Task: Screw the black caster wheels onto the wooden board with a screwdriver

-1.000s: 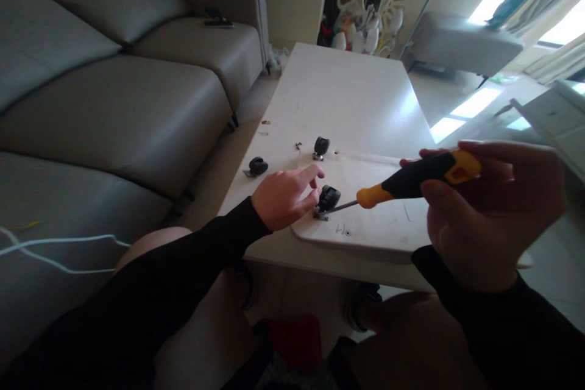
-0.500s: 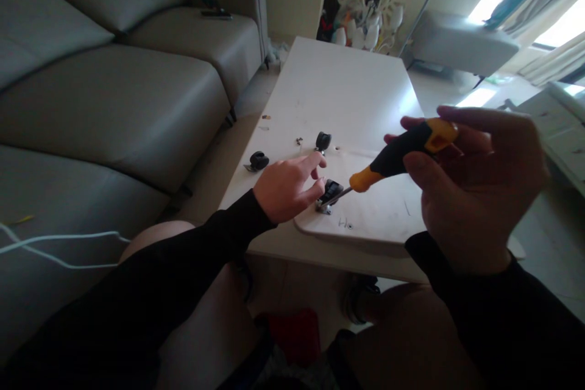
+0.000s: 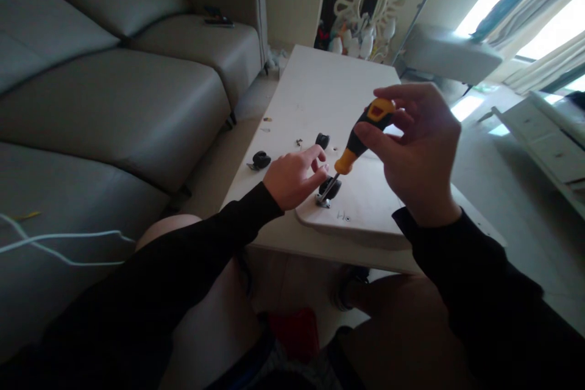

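Observation:
In my right hand [image 3: 423, 164] is a yellow-and-black screwdriver [image 3: 346, 161], gripped by the handle and tilted. Its shaft runs down beside a black caster wheel [image 3: 332, 189] to the metal plate [image 3: 322, 202] at the caster's base. That caster lies on a white rounded panel [image 3: 372, 213] near its front left corner. My left hand [image 3: 292, 181] is just left of the caster, fingers loosely bent and apart, thumb close to the wheel; contact is unclear. A second caster [image 3: 322, 139] is beyond my left fingers, and a third caster [image 3: 261, 160] lies further left.
Under the panel is a long white table [image 3: 315, 85], with small screws [image 3: 298, 142] on it. A grey sofa [image 3: 150, 85] runs along the left. Something red [image 3: 297, 332] is on the floor between my legs. A white drawer cabinet [image 3: 548, 134] stands right.
My right hand has moved left and swung the screwdriver more upright, its tip staying at the caster plate. My left hand has shifted slightly, its thumb higher and nearer the fingers.

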### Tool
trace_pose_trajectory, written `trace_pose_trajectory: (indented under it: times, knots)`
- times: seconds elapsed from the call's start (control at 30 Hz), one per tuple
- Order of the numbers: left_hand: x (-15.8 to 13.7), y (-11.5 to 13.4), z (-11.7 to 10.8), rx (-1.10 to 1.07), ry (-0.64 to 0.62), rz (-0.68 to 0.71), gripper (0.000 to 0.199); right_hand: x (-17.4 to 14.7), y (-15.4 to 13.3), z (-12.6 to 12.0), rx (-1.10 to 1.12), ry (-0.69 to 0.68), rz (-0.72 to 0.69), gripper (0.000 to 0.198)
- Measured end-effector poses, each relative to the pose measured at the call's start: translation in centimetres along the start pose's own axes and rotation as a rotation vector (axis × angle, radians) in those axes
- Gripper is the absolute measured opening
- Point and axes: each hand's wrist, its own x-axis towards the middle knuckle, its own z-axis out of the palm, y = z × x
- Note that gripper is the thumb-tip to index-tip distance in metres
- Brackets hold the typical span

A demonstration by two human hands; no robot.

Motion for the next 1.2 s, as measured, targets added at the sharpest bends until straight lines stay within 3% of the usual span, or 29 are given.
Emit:
trace_pose_trajectory:
  times: [0.13,0.27,0.4,0.53,0.77,1.0,1.13,1.2]
  knots:
    - [0.0,0.0,0.0,-0.006,-0.006,-0.014,0.03,0.3,-0.2,0.5,-0.046,-0.067,-0.042,0.033]
    - [0.1,-0.1,0.0,-0.013,0.006,-0.034,0.032,0.0,0.5,0.3,0.054,-0.162,-0.093,0.03]
    - [0.1,0.0,0.2,-0.021,0.007,-0.036,0.031,-0.7,1.7,-0.5,0.125,-0.096,-0.055,0.032]
    - [0.1,-0.1,0.5,-0.014,0.017,-0.022,0.028,-1.3,2.4,-1.0,0.121,-0.025,-0.101,0.034]
    - [0.0,-0.7,1.1,-0.013,0.026,-0.029,0.027,-0.7,1.9,-0.6,0.241,-0.256,-0.093,0.03]
    - [0.0,-0.6,0.7,-0.044,0.032,-0.052,0.026,0.0,1.4,0.7,0.166,-0.173,-0.188,0.03]
    - [0.1,-0.6,0.5,-0.043,0.036,-0.051,0.026,-0.2,1.3,1.0,0.292,-0.297,-0.155,0.02]
    - [0.1,-0.5,0.4,-0.045,0.041,-0.049,0.027,-0.2,1.4,1.0,0.298,-0.269,-0.171,0.025]
